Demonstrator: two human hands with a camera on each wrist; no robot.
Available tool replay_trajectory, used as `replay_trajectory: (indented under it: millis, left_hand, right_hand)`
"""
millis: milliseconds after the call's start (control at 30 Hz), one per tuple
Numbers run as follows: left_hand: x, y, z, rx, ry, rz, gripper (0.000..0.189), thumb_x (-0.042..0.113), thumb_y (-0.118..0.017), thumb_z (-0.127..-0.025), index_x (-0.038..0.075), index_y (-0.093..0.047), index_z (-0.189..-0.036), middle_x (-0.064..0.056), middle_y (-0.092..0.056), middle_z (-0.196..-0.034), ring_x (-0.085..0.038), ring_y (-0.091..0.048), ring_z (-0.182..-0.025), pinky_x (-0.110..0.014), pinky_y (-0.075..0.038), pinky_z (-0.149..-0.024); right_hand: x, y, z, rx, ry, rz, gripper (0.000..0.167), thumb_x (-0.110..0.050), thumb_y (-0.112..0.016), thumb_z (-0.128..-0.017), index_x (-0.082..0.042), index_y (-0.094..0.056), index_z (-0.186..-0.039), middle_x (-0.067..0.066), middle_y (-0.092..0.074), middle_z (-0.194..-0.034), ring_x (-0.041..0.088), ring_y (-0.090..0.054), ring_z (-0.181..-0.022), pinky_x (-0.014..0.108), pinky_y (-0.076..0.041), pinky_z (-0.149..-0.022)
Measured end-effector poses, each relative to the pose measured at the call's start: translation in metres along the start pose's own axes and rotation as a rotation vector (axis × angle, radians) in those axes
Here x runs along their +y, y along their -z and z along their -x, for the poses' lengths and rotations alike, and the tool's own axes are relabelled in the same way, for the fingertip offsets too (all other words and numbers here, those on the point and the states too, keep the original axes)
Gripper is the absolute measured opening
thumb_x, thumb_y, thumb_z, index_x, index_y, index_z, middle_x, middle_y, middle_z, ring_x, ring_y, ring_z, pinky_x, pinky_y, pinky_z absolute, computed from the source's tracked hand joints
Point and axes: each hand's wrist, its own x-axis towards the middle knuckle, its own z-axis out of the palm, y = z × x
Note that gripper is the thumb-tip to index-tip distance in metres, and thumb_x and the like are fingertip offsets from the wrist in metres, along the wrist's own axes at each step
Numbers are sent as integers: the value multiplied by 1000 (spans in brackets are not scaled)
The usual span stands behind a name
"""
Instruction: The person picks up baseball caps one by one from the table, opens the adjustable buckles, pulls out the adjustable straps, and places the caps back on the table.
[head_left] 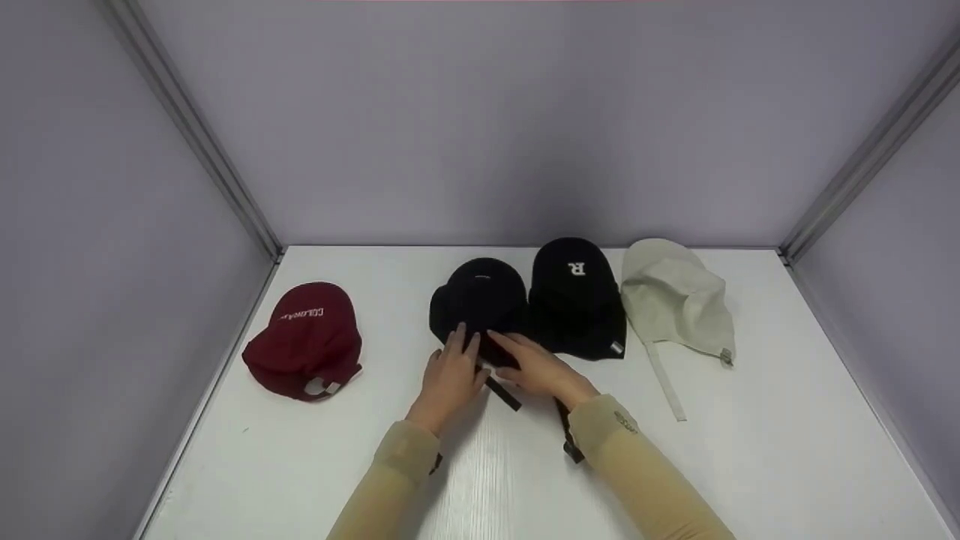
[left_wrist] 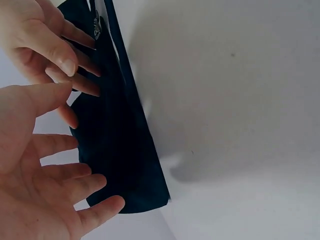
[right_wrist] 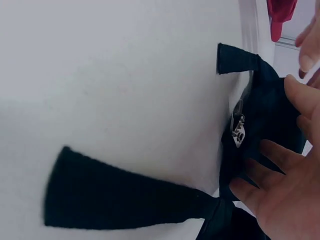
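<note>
A plain black cap point(head_left: 484, 291) with a small light mark on its front lies in the middle of the white table. My left hand point(head_left: 448, 382) rests its extended fingers on the cap's near left part. From the right, my right hand point(head_left: 541, 369) lays loosely spread fingers on the near right part. In the left wrist view, fingers of the left hand point(left_wrist: 45, 175) and right hand point(left_wrist: 45, 45) lie against dark fabric. The right wrist view shows the cap's metal buckle point(right_wrist: 238, 131) beside the right hand point(right_wrist: 285, 175) and a short dark strap end point(right_wrist: 237, 59).
Right of the hands lie a black cap with a white R point(head_left: 576, 307) and a cream cap point(head_left: 671, 296) with a long strap point(head_left: 664, 382). A dark red cap point(head_left: 307, 341) lies at the left. Another black strap point(head_left: 571, 446) lies by the right sleeve. Grey walls point(head_left: 480, 135) enclose the table.
</note>
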Motion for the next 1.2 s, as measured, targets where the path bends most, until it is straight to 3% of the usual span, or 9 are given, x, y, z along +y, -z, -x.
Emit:
replay_trajectory:
  millis: [67, 167, 300, 400, 533, 633, 800, 933, 1200]
  left_hand:
    - [0, -1, -4, -10, 8, 26, 65, 31, -68, -93, 0, -44, -144, -30, -30, -150, -40, -55, -118, -49, -48, -91]
    - [0, -2, -10, -22, 24, 100, 68, 29, -69, -93, 0, -40, -147, -34, -24, -151, -34, -65, -92, -43, -53, -80]
    - [2, -1, -18, -70, 73, 213, 72, 28, -67, -95, 2, -32, -152, -34, -14, -154, -23, -62, -73, -36, -53, -70]
    - [3, -1, -24, -99, 117, 278, 73, 29, -65, -96, 2, -28, -153, -32, -9, -156, -24, -63, -79, -37, -53, -74]
    - [4, -2, -30, -99, 151, 322, 74, 28, -63, -97, -1, -24, -153, -30, -7, -157, -34, -62, -103, -40, -51, -87]
    - [3, -4, -32, -85, 154, 322, 75, 27, -64, -97, -4, -24, -152, -31, -7, -156, -38, -55, -117, -41, -49, -93]
    - [-1, -8, -31, -48, 150, 297, 75, 28, -65, -95, -6, -28, -150, -32, -11, -155, -38, -60, -107, -43, -51, -87]
    - [-6, -11, -30, -33, 164, 297, 74, 29, -66, -95, -6, -30, -149, -32, -14, -154, -41, -61, -103, -47, -51, -85]
    - [-7, -10, -34, -77, 178, 273, 74, 31, -65, -95, 1, -29, -152, -25, -12, -159, -42, -53, -119, -53, -45, -94]
  right_hand:
    - [1, 1, 1, 9, 5, -11, 67, -33, -60, -99, -24, -27, -156, 13, -33, -154, 32, -34, -139, 49, -32, -109]
    - [1, 4, 2, 20, -5, -38, 67, -32, -61, -99, -23, -28, -156, 13, -33, -154, 32, -34, -139, 50, -32, -109]
    - [2, 6, 5, 31, -56, -52, 65, -33, -62, -98, -25, -31, -155, 12, -32, -155, 32, -33, -139, 52, -33, -108]
    - [2, 6, 6, 45, -108, -24, 62, -34, -62, -98, -25, -36, -153, 13, -32, -155, 35, -34, -138, 53, -34, -107]
    - [0, 4, 7, 50, -173, 10, 54, -33, -63, -97, -19, -47, -147, 19, -32, -154, 40, -35, -137, 54, -35, -106]
    - [-3, 1, 6, 39, -159, 21, 49, -30, -63, -97, -15, -53, -143, 24, -34, -151, 42, -34, -137, 55, -34, -106]
    - [-7, 0, -3, -11, -96, 43, 43, -24, -60, -98, -18, -57, -140, 23, -37, -150, 39, -33, -139, 52, -32, -108]
    - [-7, 3, -9, -77, -140, 70, 43, -29, -60, -97, -23, -57, -140, 19, -32, -154, 36, -31, -140, 50, -32, -109]
    - [-2, 12, -12, -50, -197, 201, 46, -28, -61, -98, -3, -56, -137, 22, -36, -151, 39, -28, -141, 51, -25, -112]
